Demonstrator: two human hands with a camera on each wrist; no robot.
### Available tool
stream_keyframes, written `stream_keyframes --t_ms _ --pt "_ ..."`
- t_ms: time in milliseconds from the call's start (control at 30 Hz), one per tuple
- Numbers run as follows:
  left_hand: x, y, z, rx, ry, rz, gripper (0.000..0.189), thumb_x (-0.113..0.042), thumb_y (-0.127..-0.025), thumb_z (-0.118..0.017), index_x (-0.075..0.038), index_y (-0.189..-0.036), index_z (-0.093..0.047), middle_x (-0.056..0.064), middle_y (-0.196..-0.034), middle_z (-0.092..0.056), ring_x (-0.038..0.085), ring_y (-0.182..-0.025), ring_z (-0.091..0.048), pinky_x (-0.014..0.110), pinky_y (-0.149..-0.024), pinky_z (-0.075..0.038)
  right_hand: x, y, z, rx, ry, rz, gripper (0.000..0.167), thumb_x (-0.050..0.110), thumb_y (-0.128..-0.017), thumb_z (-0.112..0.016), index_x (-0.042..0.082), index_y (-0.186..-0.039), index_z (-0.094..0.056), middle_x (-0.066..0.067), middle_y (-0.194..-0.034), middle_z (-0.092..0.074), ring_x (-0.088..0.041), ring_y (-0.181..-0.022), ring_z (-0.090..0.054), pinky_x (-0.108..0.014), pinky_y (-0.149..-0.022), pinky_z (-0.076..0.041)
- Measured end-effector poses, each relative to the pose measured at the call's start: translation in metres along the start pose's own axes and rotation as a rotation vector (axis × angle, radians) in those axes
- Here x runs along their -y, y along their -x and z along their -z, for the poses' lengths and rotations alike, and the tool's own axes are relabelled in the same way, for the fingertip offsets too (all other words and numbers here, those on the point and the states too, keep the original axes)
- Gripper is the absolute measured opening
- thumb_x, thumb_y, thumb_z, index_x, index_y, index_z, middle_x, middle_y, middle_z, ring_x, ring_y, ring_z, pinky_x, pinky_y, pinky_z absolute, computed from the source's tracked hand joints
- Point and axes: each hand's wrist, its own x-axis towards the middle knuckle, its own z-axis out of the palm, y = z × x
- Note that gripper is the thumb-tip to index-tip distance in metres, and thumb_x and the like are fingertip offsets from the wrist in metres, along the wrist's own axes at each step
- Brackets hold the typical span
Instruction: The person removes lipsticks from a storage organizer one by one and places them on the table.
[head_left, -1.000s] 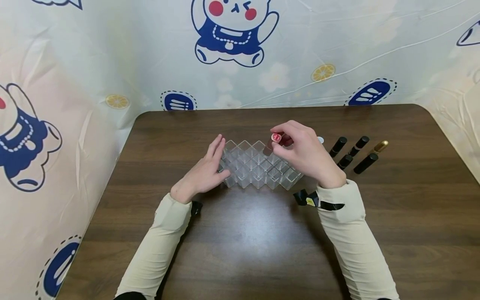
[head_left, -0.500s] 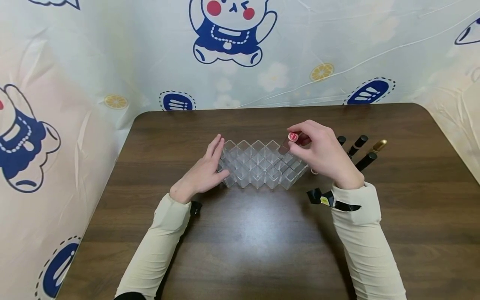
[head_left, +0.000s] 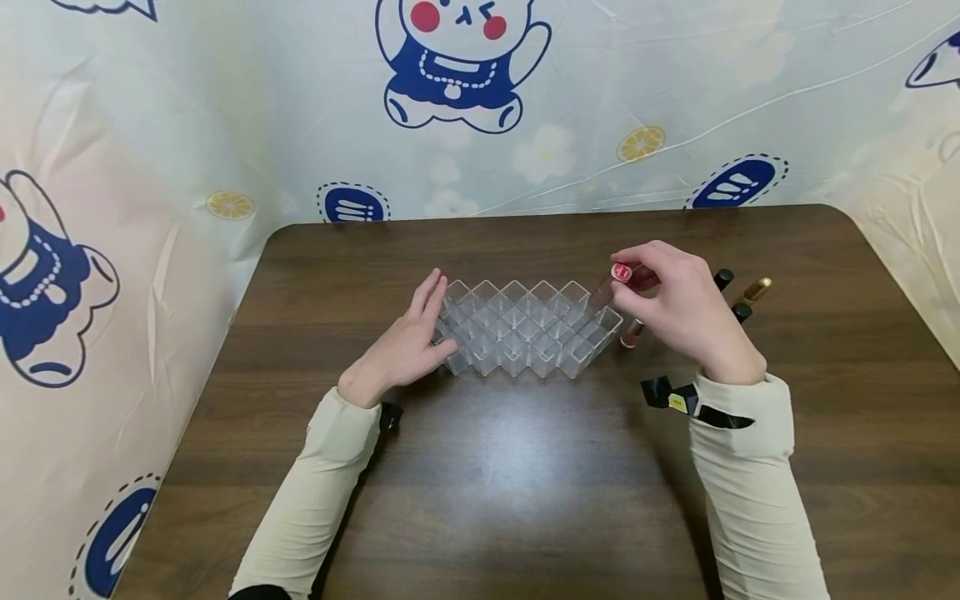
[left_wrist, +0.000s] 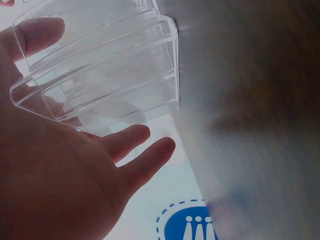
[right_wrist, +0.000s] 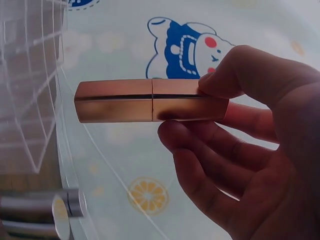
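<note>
A clear plastic lipstick organizer with zigzag rows of compartments sits on the table. My left hand lies against its left end, fingers straight and thumb apart; the left wrist view has the fingers beside the clear wall. By the organizer's back right corner, my right hand pinches a lipstick between thumb and fingertips. This tube is shiny rose gold, with a red label on the end near the fingers. In the right wrist view its far end is apart from the organizer.
Right of the organizer is a brownish lipstick tube. Beyond my right hand are black tubes and a gold one, partly hidden. Shiny tubes show low in the right wrist view. A printed cloth hangs behind the table.
My right hand has moved right with the lipstick, from over the organizer's back rows to its right end. The left hand has kept its place.
</note>
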Motion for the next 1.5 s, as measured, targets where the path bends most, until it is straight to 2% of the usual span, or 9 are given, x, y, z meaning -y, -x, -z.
stream_keyframes --t_ms 267,500,667,867,933,1100,1167,1500 --pt "-0.001 0.0 0.0 0.002 0.011 0.0 0.089 -0.029 -0.089 -0.054 -0.005 -0.156 0.0 0.005 -0.163 0.013 0.032 -0.142 -0.032 0.046 -0.112 -0.034 -0.013 0.008 0.01 -0.062 0.067 -0.02 0.022 0.004 -0.084 -0.064 0.003 -0.106 -0.069 -0.006 -0.094 -0.069 -0.014 -0.076 -0.063 -0.003 -0.069 -0.04" --pt "-0.001 0.0 0.0 0.003 0.011 0.002 0.089 -0.029 -0.089 -0.053 -0.006 -0.156 0.0 0.004 -0.163 0.013 0.032 -0.142 -0.032 0.046 -0.111 -0.035 -0.023 0.016 0.021 -0.097 0.067 -0.078 0.022 0.005 -0.084 -0.066 0.001 -0.106 -0.069 -0.009 -0.095 -0.071 0.016 -0.072 -0.05 -0.003 -0.067 -0.04" --pt "-0.001 0.0 0.0 0.0 0.008 -0.003 0.088 -0.029 -0.089 -0.053 -0.005 -0.156 -0.001 0.004 -0.163 0.013 0.032 -0.142 -0.033 0.046 -0.11 -0.036 -0.031 0.022 0.03 -0.136 0.077 -0.096 0.025 0.006 -0.084 -0.067 0.002 -0.108 -0.069 -0.01 -0.093 -0.07 0.018 -0.072 -0.048 -0.003 -0.067 -0.039" --pt "-0.001 0.0 0.001 0.002 0.011 -0.003 0.088 -0.029 -0.089 -0.052 -0.006 -0.156 0.0 0.004 -0.163 0.013 0.032 -0.142 -0.032 0.046 -0.11 -0.036 -0.039 0.029 0.04 -0.159 0.051 -0.164 0.026 0.007 -0.085 -0.067 0.002 -0.11 -0.068 -0.013 -0.094 -0.069 0.02 -0.071 -0.048 -0.001 -0.067 -0.037" --pt "-0.001 0.0 0.0 0.002 0.012 -0.003 0.088 -0.029 -0.089 -0.052 -0.007 -0.156 0.001 0.004 -0.163 0.013 0.032 -0.142 -0.032 0.046 -0.11 -0.036 -0.041 0.031 0.044 -0.166 0.06 -0.182 0.026 0.007 -0.085 -0.066 0.003 -0.11 -0.069 -0.005 -0.092 -0.069 0.019 -0.071 -0.048 -0.002 -0.067 -0.037" --pt "-0.001 0.0 0.0 0.005 0.013 -0.003 0.088 -0.029 -0.089 -0.052 -0.008 -0.156 0.002 0.003 -0.163 0.014 0.032 -0.141 -0.033 0.047 -0.109 -0.037 -0.047 0.04 0.055 -0.189 0.066 -0.249 0.025 0.011 -0.086 -0.064 0.006 -0.11 -0.069 0.027 -0.085 -0.057 0.016 -0.072 -0.051 -0.002 -0.067 -0.037" --pt "-0.002 0.0 0.0 0.007 0.014 0.001 0.088 -0.029 -0.089 -0.051 -0.009 -0.156 0.003 0.002 -0.163 0.015 0.032 -0.141 -0.034 0.046 -0.108 -0.037 -0.051 0.044 0.06 -0.2 0.065 -0.28 0.026 0.013 -0.087 -0.063 0.006 -0.111 -0.069 0.034 -0.083 -0.053 0.018 -0.073 -0.05 -0.001 -0.067 -0.037" --pt "0.0 0.0 0.0 0.019 0.015 0.018 0.088 -0.03 -0.09 -0.05 -0.007 -0.156 0.002 0.0 -0.162 0.017 0.031 -0.141 -0.033 0.045 -0.107 -0.039 -0.065 0.059 0.075 -0.24 0.12 -0.393 0.029 0.018 -0.089 -0.062 0.004 -0.113 -0.068 0.042 -0.078 -0.047 0.024 -0.069 -0.047 0.002 -0.066 -0.034"
